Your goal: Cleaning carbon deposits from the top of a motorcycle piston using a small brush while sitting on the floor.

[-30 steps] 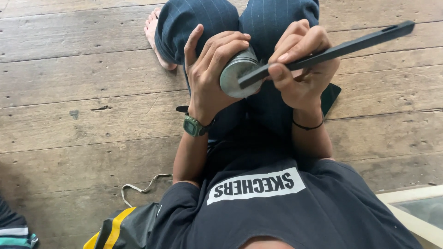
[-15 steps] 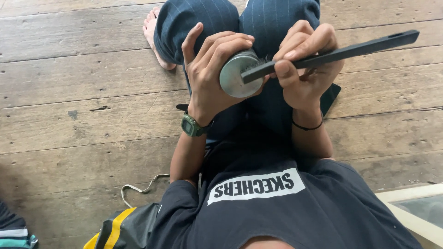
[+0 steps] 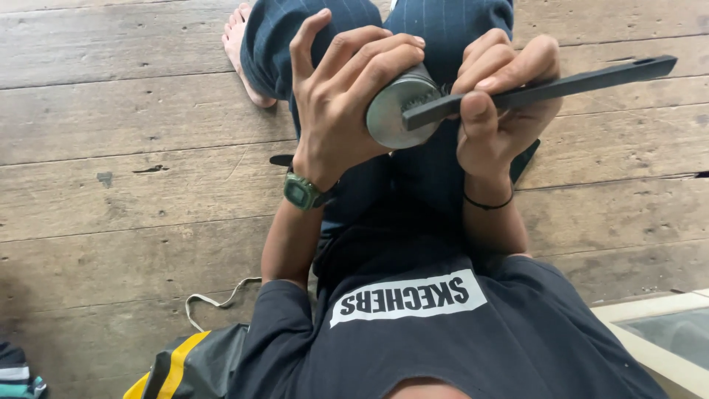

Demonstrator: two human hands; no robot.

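I sit on a wooden plank floor (image 3: 133, 185) and look down at my lap. My left hand (image 3: 341, 96), with a green wristwatch (image 3: 301, 191) on the wrist, grips a short grey metal cylinder (image 3: 395, 111) whose round end face points toward me. My right hand (image 3: 502, 103), with a thin black band on the wrist, holds a long flat dark metal bar (image 3: 561, 85). The bar's near end rests against the cylinder's end face, and its far end sticks out to the right. Both hands hover over my dark striped trousers (image 3: 443, 29).
My bare foot (image 3: 240, 52) rests on the planks at the upper left. A black and yellow bag (image 3: 185, 366) with a pale cord (image 3: 214, 301) lies at the lower left. A light-framed glass panel (image 3: 657, 332) sits at the lower right. Striped cloth (image 3: 15, 373) shows at the bottom left corner.
Both hands and the cylinder have risen slightly in view; the bar's near end has shifted a little on the cylinder's face. Grips are unchanged.
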